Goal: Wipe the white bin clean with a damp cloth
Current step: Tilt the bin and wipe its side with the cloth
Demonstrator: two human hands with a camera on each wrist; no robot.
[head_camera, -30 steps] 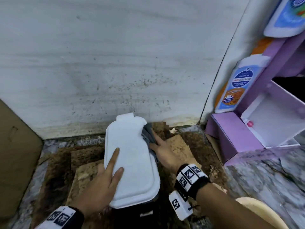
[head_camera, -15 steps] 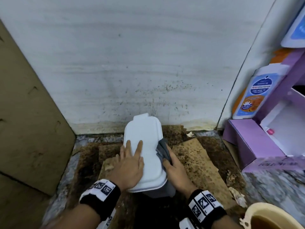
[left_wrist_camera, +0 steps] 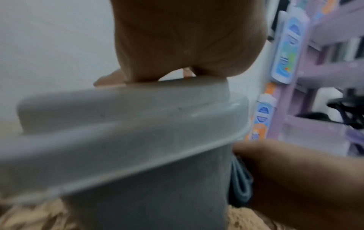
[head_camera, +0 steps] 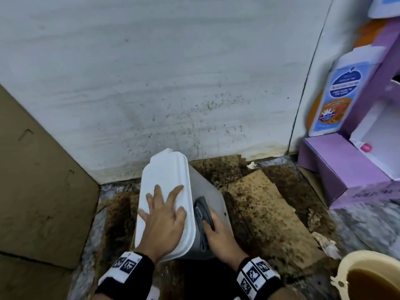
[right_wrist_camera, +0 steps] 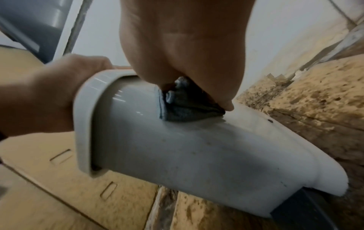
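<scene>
The bin [head_camera: 207,198] is tilted toward 11 o'clock on stained cardboard [head_camera: 262,215] at the foot of the wall [head_camera: 173,72], its white lid [head_camera: 166,180] closed and facing up. The lid is pressed by the left hand [head_camera: 162,221] with fingers straight and spread apart, while a folded grey cloth [head_camera: 203,211] is pressed against the bin's side at 3 o'clock by the right hand [head_camera: 218,234], whose fingers are laid together over the cloth. A purple rack [head_camera: 337,167] with bottles [head_camera: 331,94] is seen at 2 o'clock, a cream bowl [head_camera: 350,265] of brown liquid at 5 o'clock, and a brown board [head_camera: 36,180] at 9 o'clock.
</scene>
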